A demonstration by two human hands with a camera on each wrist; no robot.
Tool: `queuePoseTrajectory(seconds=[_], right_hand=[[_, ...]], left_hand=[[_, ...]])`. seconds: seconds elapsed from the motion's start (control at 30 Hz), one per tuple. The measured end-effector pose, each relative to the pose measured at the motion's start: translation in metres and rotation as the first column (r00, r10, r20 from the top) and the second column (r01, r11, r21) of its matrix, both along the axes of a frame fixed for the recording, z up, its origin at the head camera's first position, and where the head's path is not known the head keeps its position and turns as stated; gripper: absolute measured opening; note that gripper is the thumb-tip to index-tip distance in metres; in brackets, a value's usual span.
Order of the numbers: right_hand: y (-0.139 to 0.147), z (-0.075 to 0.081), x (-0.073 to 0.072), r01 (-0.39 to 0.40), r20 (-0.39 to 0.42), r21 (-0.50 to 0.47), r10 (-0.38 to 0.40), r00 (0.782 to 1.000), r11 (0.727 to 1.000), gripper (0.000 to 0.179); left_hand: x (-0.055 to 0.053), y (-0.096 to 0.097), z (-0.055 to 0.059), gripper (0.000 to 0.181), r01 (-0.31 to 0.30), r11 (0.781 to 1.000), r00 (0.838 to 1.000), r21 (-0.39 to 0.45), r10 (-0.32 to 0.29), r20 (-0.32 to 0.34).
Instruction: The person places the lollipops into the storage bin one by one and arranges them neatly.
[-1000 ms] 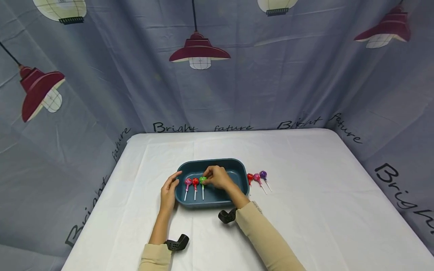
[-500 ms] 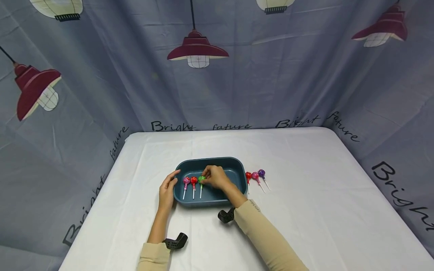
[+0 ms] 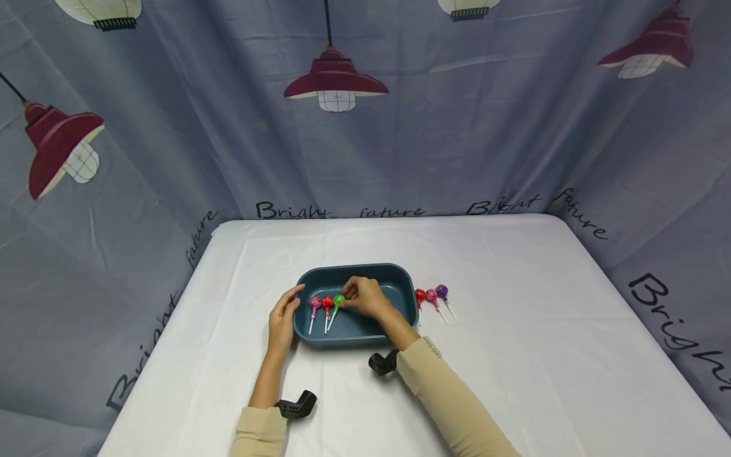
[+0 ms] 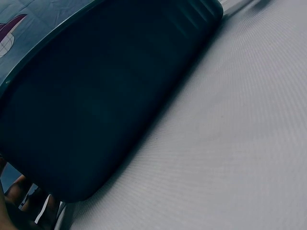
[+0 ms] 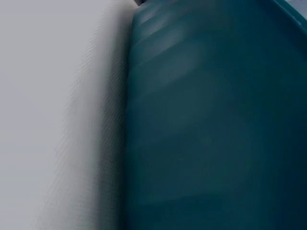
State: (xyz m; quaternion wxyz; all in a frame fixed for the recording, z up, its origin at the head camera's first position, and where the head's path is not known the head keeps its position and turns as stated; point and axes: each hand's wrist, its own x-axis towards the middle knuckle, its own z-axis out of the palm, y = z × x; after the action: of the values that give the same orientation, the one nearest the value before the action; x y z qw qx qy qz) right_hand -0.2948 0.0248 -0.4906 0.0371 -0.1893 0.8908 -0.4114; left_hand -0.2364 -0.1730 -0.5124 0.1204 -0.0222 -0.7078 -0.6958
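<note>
R hand (image 3: 365, 298) pinches tilted green lolly (image 3: 338, 300) in blue tray (image 3: 351, 341), L hand (image 3: 282, 324) w/ loose fingers touching tray's L end.

The green lollipop (image 3: 338, 301) has tilted, its stick (image 3: 332, 320) end swung left

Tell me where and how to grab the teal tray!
Probably hold the teal tray by its rim at both short ends, coming from left and right: its long side faces you. The left hand touches one end; a red lollipop lies just outside the other.
</note>
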Motion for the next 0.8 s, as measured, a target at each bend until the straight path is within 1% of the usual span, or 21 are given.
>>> queuePoseTrajectory(seconds=[0.2, 0.37, 0.47, 0.6, 0.7, 0.8], right_hand=[[0.004, 0.0, -0.002, 0.01, -0.043, -0.036, -0.011, 0.999, 0.999, 0.021], [0.011, 0.004, 0.002, -0.002, -0.045, -0.081, -0.002, 0.999, 0.997, 0.019], [0.015, 0.01, 0.007, -0.022, -0.022, -0.112, 0.02, 1.0, 0.993, 0.019], [0.021, 0.023, 0.015, -0.043, 0.017, -0.153, 0.046, 0.999, 0.987, 0.017], [0.029, 0.031, 0.021, -0.052, 0.041, -0.18, 0.061, 0.997, 0.982, 0.017], [0.04, 0.037, 0.024, -0.037, 0.049, -0.214, 0.049, 0.998, 0.976, 0.018]], left_hand=[[0.0, -0.001, 0.002, 0.032, -0.005, 1.0, 1.0, -0.003, 0.005, 0.013], [0.001, 0.0, 0.001, 0.032, 0.003, 1.0, 1.0, 0.002, -0.003, 0.025], [0.002, 0.0, 0.0, 0.032, 0.008, 1.0, 1.0, 0.008, -0.008, 0.012], [0.0, -0.001, 0.0, 0.032, 0.009, 1.0, 1.0, 0.002, -0.009, -0.007], [-0.001, -0.001, 0.0, 0.032, 0.002, 1.0, 1.0, -0.005, -0.002, -0.003], [0.0, 0.0, 0.001, 0.032, 0.003, 1.0, 1.0, 0.0, -0.003, 0.006]])
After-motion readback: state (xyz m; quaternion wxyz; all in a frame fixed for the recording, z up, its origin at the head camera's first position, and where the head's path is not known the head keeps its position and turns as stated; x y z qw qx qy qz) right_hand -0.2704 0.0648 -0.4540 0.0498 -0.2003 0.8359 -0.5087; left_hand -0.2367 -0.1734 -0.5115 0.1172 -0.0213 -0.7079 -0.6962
